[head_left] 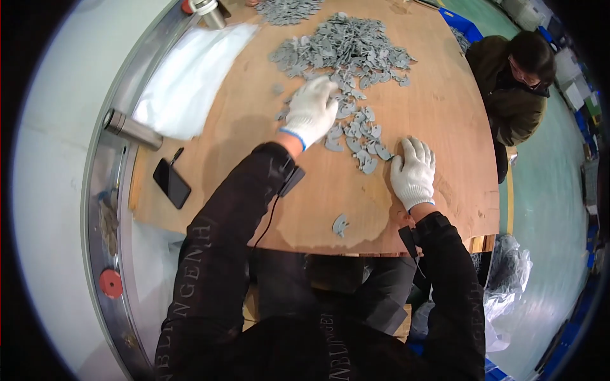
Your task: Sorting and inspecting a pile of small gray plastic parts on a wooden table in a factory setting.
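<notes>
Small flat grey curved pieces lie loose on a wooden table [235, 159]. In a white knitted glove, my left hand [311, 109] is palm down at the left side of a loose strand of grey pieces [362, 134], below the big heap [349, 44]. Its fingers are slightly bent and apart from the thumb; what lies under the palm is hidden. My right hand [414, 170], gloved too, lies on the table just right of the strand with its fingers stretched out. One single grey piece [340, 225] lies near the front edge, between my forearms.
Left on the table are a white plastic sheet [190, 82], a steel flask [133, 129] and a black phone [171, 183]. Another grey heap [287, 10] is at the far end. A person [511, 95] sits at the right edge, near a blue bin [462, 24].
</notes>
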The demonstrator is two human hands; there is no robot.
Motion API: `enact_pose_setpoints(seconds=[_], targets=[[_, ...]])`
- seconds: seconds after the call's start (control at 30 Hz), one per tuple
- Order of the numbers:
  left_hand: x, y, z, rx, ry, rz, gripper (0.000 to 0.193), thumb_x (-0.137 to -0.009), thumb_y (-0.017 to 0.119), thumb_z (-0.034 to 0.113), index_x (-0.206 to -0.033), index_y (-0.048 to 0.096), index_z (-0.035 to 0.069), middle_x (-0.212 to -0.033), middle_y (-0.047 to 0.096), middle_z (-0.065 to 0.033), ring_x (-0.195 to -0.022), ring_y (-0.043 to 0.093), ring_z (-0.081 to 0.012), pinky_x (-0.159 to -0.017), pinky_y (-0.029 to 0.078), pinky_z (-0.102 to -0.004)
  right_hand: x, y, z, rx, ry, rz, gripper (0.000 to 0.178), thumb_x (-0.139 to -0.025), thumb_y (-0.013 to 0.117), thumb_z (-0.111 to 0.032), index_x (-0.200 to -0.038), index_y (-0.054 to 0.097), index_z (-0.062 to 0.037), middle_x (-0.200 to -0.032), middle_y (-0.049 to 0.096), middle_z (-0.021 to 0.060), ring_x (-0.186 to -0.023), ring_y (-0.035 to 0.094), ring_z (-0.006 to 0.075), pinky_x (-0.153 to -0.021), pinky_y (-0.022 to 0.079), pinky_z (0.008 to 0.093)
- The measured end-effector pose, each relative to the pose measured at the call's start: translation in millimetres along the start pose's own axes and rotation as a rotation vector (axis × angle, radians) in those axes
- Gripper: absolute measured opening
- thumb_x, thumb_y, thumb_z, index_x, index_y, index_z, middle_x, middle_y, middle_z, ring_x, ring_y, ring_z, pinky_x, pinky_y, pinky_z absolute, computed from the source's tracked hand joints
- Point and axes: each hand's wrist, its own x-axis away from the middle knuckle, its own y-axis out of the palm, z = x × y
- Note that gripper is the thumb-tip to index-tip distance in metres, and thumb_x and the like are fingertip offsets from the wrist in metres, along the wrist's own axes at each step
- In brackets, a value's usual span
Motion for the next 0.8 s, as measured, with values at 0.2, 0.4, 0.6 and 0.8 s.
enact_pose_setpoints(seconds=[0.2, 0.4, 0.6, 0.8], targets=[[-106, 40, -2, -0.155, -0.206, -0.240, 0.052, -0.095, 0.075, 0.036, -0.140, 0.068, 0.010, -0.143, 0.067, -0.0227, -0.132, 0.064, -0.0427, -0.115, 0.050, -0.0508, 0, -3, -10, -0.039, 0.026, 0.007, 0.049, -0.094, 0.067, -0.020, -0.140, 0.066, -0.0049, -0.152, 0.061, 0.0181, -0.146, 0.050, 0.0426, -0.128, 0.033, 0.0564], [-92, 45, -6, -0.130, -0.018, -0.569, 0.050, -0.100, 0.071, 0.031, -0.143, 0.066, 0.006, -0.136, 0.072, -0.0213, -0.118, 0.072, -0.0392, -0.104, 0.057, -0.0503, -8, -12, -4, -0.095, 0.051, -0.013, 0.049, -0.093, 0.068, -0.019, -0.139, 0.066, -0.0054, -0.150, 0.061, 0.0187, -0.145, 0.050, 0.0431, -0.128, 0.032, 0.0570], [-62, 12, -24, 1.192, -0.649, -0.449, 0.029, -0.110, 0.062, 0.020, -0.135, 0.070, 0.007, -0.116, 0.077, -0.0113, -0.095, 0.075, -0.0285, -0.078, 0.063, -0.0434, -5, -7, -3, -0.079, 0.030, 0.021, 0.049, -0.092, 0.068, -0.018, -0.139, 0.065, -0.0054, -0.150, 0.061, 0.0184, -0.146, 0.050, 0.0421, -0.129, 0.032, 0.0567], [-44, -31, -26, 1.650, -1.010, -0.335, 0.026, -0.112, 0.063, 0.020, -0.133, 0.070, 0.009, -0.113, 0.077, -0.0118, -0.091, 0.074, -0.0294, -0.075, 0.063, -0.0439, -3, -5, -4, -0.079, 0.030, 0.014, 0.049, -0.092, 0.068, -0.018, -0.139, 0.065, -0.0051, -0.150, 0.061, 0.0179, -0.146, 0.050, 0.0409, -0.129, 0.032, 0.0561]])
